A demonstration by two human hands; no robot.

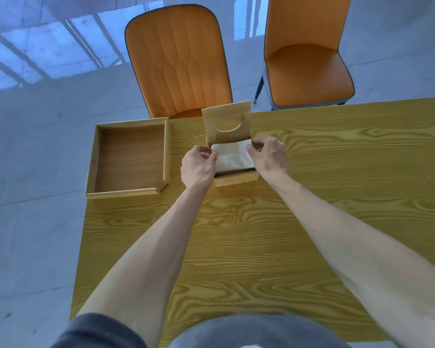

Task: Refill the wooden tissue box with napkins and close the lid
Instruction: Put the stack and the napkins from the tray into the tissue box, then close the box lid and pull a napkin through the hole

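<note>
Wooden and pale, the tissue box (236, 178) sits on the far part of a yellow wood-grain table (261, 234), its lid (226, 121) standing upright at the far edge with an oval slot showing through it. White napkins (232, 156) lie inside the open box, filling most of it and rising about level with the rim. The left hand (198, 164) is at the left side of the box, its thumb and fingers curled together and pinching the left edge of the napkins. The right hand (269, 154) is at the right side, somewhat blurred, its fingers bent and closed on the right edge of the stack near the far corner. Both bare forearms reach in from the near edge of the table, above a dark sleeve (98, 332). Just left of the box lies an open wooden tray (96, 159), apart from it and overhanging the table's left edge. Beyond the table stand two orange chairs: one (176, 59) behind the box, its back toward the table, the other (309, 51) further right, on a pale tiled floor (35, 172).
</note>
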